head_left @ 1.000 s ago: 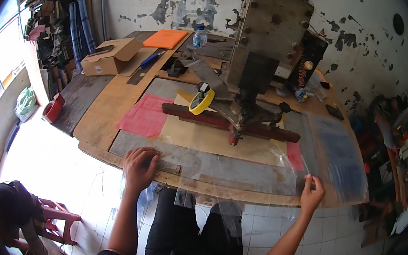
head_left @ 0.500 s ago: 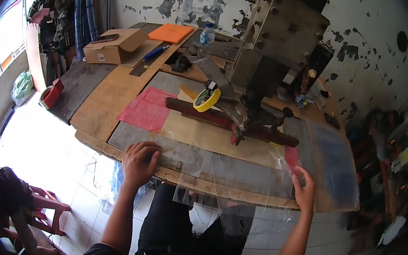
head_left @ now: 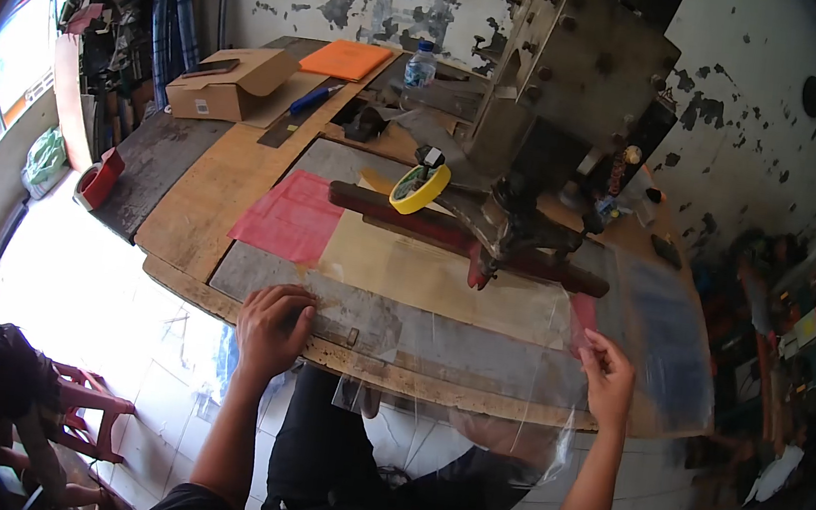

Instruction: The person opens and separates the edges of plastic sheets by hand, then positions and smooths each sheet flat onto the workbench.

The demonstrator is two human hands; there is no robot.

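Note:
My left hand (head_left: 270, 332) lies over the table's front edge with its fingers resting on the grey plate (head_left: 255, 273), holding nothing. A clear plastic sheet (head_left: 499, 432) spreads over the plate and droops past the front edge above my lap. Its right side is pinched between the thumb and fingers of my right hand (head_left: 607, 381). Beyond the sheet, a cream panel (head_left: 375, 277) lies flat with a pink-red sheet (head_left: 282, 212) at its left. Above them runs the long dark-red bar (head_left: 402, 219) of a press (head_left: 574, 83), with a yellow tape roll (head_left: 418, 190) on it.
On the table's far left stand a cardboard box (head_left: 220, 93), a blue cutter (head_left: 315, 98) and an orange folder (head_left: 347, 60). A water bottle (head_left: 421, 65) is behind. Red tape (head_left: 100, 182) sits at the left edge. Another person (head_left: 5, 390) is low at left beside a red stool (head_left: 89, 405).
My right hand has its fingertips closer together on the plastic sheet, and the sheet's hanging part has shifted and bulges more at the right. My left hand stays at the edge; the view has moved slightly.

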